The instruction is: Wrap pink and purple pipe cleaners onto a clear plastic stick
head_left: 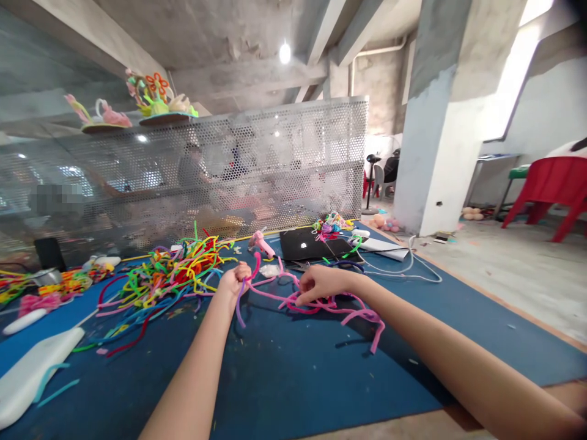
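Left grip [237, 278]: closed in a fist around a magenta fuzzy stem [257, 265] and a purple fuzzy stem [239, 310], centre of frame.
Right grip [317, 286]: fingers curled, over a tangle of pink fuzzy stems [367, 313], right of centre; cannot tell whether pinching any.
Pink gun-shaped tool [263, 245]: just beyond left grip.
Multicoloured fuzzy-stem heap [178, 272]: dark blue surface [298, 379], left of centre.
Grey perforated metal screen [275, 153]: upper middle.
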Demonstrator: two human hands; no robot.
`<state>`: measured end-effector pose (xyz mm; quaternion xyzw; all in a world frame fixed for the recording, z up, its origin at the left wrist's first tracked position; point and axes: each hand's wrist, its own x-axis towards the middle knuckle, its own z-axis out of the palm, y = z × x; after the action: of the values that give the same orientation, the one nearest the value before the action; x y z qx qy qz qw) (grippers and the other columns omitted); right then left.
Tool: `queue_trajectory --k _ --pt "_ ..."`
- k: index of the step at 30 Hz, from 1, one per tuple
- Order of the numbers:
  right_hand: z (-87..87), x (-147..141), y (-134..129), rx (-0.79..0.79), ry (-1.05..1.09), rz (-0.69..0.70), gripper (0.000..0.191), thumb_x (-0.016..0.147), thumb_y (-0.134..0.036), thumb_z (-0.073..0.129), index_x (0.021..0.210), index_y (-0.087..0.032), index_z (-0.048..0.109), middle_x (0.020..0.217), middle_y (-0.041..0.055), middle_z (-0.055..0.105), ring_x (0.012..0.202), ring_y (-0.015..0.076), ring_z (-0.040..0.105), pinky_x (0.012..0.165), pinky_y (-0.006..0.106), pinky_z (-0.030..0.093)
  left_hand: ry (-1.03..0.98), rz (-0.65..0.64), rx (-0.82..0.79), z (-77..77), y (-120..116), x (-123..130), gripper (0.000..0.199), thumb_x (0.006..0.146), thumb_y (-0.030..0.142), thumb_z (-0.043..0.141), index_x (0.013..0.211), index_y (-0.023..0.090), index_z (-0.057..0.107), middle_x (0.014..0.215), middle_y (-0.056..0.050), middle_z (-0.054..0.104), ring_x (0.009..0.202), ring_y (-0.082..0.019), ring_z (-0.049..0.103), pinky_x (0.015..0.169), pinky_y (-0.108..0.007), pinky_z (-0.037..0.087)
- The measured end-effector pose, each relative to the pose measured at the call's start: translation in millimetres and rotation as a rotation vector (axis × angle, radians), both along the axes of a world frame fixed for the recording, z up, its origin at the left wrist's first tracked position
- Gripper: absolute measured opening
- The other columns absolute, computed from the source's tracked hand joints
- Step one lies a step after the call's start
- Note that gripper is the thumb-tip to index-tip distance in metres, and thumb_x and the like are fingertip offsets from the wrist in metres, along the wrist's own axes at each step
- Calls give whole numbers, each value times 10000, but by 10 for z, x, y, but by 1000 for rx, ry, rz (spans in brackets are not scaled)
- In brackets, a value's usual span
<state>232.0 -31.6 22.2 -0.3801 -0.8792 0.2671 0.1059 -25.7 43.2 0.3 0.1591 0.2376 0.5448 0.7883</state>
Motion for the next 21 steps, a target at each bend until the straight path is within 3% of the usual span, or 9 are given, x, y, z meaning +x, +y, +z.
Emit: queue_trajectory --k 4,8,12,16,19,21 --pt "-45 -84 1 92 12 -2 485 852 -531 437 710 -118 650 538 -8 522 484 79 439 476 202 301 28 -180 -58 69 -105 59 310 907 25 262 689 151 443 440 81 267 287 -25 285 276 -108 172" --pt "-90 -144 -6 164 -29 87 292 738 -335 662 951 -136 671 682 -2 590 580 86 500 511 180 315 53 -302 -59 142 -212 133 253 914 60 308 729 160 448 448 77 291 290 -27 319 279 -97 162" --pt "-119 -169 -13 218 -53 109 124 741 -213 636 830 -140 681 648 -13 574 570 80 477 511 183 301 120 -358 -39 132 -237 218 285 949 117 283 728 146 461 433 80 307 272 -24 319 271 -91 176" --pt "-105 -146 -4 125 28 109 113 744 -130 564 810 -123 655 654 -5 591 558 85 511 526 182 353 200 -331 28 89 -238 314 285 954 136 303 800 107 541 493 13 494 367 -51 505 327 -90 340" --pt "-79 -104 5 -22 117 95 167 771 -172 520 863 -112 645 641 0 597 519 96 540 503 191 392 265 -299 87 58 -246 365 246 940 118 345 900 78 585 698 -88 659 611 -134 673 512 -177 524" --pt "-74 -84 11 -46 146 96 200 737 -176 553 899 -108 650 652 6 617 547 111 564 517 197 417 300 -283 125 34 -246 385 238 934 113 365 952 63 597 795 -121 692 725 -172 697 643 -249 566"
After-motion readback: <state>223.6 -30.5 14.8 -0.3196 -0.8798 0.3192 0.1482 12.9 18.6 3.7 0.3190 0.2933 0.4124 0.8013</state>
